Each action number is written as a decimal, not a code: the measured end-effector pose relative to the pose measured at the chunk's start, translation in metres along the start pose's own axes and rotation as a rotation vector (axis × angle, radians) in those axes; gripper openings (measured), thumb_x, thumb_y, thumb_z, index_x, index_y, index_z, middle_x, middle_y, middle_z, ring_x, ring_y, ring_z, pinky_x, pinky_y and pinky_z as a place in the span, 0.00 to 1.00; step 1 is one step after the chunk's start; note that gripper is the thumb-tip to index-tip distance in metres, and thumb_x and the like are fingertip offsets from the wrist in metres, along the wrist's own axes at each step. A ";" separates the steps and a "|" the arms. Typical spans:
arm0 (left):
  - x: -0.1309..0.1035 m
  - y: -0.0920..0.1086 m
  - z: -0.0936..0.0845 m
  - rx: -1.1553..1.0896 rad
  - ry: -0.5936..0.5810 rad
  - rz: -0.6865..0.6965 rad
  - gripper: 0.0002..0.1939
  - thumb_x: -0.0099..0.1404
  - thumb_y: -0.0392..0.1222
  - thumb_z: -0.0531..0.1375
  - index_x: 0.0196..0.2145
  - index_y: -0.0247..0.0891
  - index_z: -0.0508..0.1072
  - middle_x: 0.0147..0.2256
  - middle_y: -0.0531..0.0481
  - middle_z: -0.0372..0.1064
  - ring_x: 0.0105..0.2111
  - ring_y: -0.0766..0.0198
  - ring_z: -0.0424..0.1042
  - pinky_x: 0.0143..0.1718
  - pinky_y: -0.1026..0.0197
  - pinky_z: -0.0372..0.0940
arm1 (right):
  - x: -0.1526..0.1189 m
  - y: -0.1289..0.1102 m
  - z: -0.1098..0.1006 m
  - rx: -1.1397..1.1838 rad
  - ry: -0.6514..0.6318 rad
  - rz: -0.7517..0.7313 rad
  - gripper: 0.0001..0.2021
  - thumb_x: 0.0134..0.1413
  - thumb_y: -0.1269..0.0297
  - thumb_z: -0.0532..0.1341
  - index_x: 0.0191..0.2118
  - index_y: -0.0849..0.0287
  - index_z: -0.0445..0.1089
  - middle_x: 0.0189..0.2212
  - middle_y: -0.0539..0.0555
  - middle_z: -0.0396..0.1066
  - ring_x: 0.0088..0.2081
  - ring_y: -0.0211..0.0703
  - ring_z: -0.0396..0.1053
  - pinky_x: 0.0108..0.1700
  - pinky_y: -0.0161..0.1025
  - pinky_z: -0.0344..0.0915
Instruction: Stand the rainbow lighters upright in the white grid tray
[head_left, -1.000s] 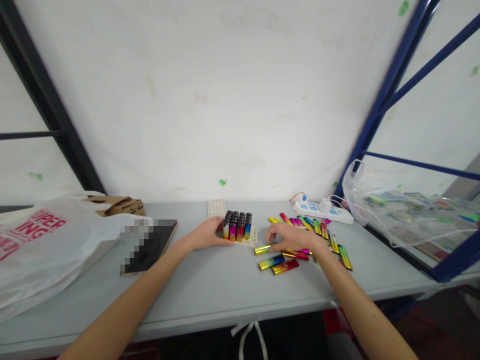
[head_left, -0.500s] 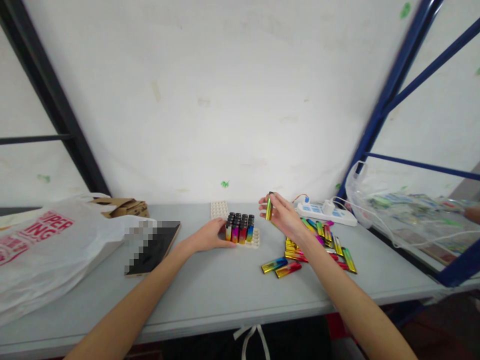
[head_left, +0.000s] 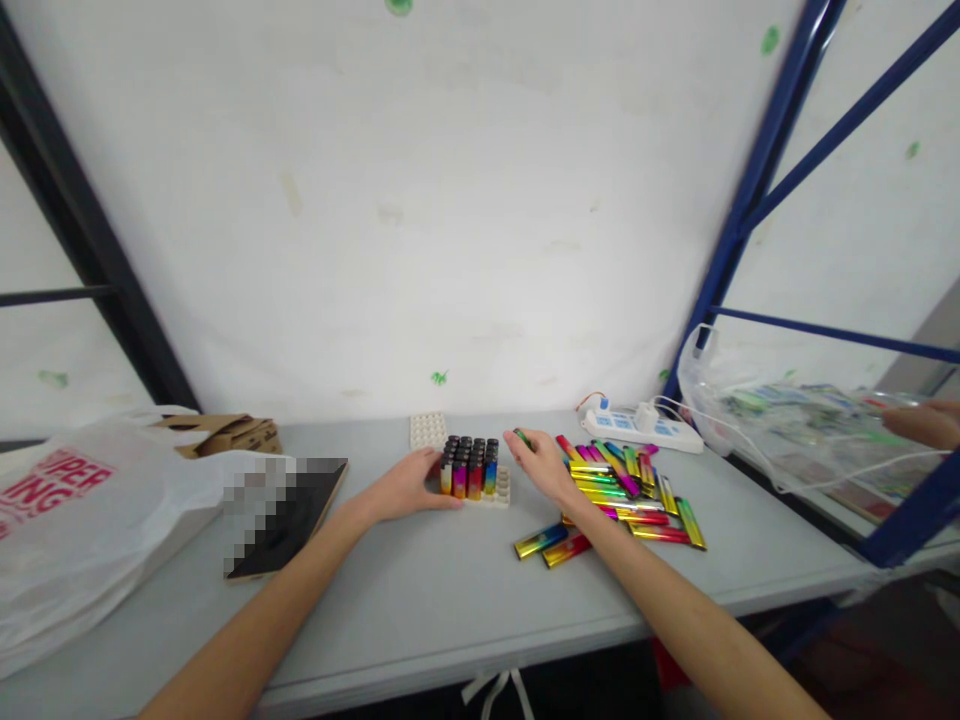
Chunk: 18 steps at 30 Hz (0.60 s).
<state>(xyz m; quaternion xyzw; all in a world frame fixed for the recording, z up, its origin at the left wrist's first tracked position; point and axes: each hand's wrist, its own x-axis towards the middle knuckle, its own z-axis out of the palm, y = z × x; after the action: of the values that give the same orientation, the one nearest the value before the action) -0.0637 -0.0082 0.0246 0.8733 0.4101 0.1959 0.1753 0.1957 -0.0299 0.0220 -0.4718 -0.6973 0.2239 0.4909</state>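
Several shiny, colour-fading lighters (head_left: 475,478) with black tops stand upright in rows in a pale holed tray (head_left: 501,497). My left hand (head_left: 409,485) grips the tray's left side, thumb along the front and fingers behind. Just right of the tray, my right hand (head_left: 541,465) is closed on a lighter (head_left: 523,438); only its greenish end shows past the fingers. Holes at the tray's right end show no lighters in them. A loose pile of metallic lighters (head_left: 622,480) lies beside my right forearm, with a blue-and-gold lighter (head_left: 541,541) nearer the front.
Behind the tray lies another pale holed tray (head_left: 427,430). A power strip (head_left: 643,428) sits at the back right. On the left are a white plastic bag (head_left: 127,520), cardboard (head_left: 236,436) and a dark tablet-like slab (head_left: 300,515). Another person's hand (head_left: 926,422) appears far right.
My right hand has come down and left toward the tray, turning the lighter so that less of it shows. My left hand stays at the tray. The view has shifted slightly.
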 end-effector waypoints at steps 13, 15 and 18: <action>0.001 -0.006 0.002 0.002 0.003 0.031 0.31 0.53 0.65 0.69 0.44 0.37 0.75 0.40 0.45 0.74 0.38 0.51 0.72 0.39 0.56 0.66 | -0.006 -0.010 -0.005 -0.076 -0.086 -0.096 0.19 0.67 0.48 0.52 0.28 0.56 0.59 0.23 0.46 0.59 0.27 0.39 0.58 0.31 0.36 0.53; 0.001 -0.005 0.002 -0.005 0.007 0.026 0.31 0.53 0.65 0.69 0.43 0.37 0.75 0.40 0.45 0.74 0.37 0.51 0.72 0.39 0.56 0.66 | -0.007 -0.014 -0.011 -0.077 -0.142 -0.123 0.18 0.69 0.48 0.50 0.33 0.55 0.62 0.24 0.46 0.63 0.27 0.39 0.61 0.32 0.36 0.55; 0.001 -0.004 0.002 -0.011 0.009 0.021 0.30 0.53 0.64 0.69 0.43 0.37 0.75 0.39 0.45 0.74 0.37 0.52 0.71 0.39 0.56 0.66 | -0.008 -0.017 -0.016 -0.172 -0.146 -0.256 0.18 0.71 0.49 0.49 0.35 0.55 0.65 0.31 0.51 0.68 0.33 0.42 0.66 0.39 0.37 0.60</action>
<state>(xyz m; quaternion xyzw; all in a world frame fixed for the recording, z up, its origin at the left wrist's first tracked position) -0.0651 -0.0053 0.0214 0.8758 0.4005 0.2041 0.1760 0.2028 -0.0467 0.0379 -0.4018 -0.8022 0.1326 0.4212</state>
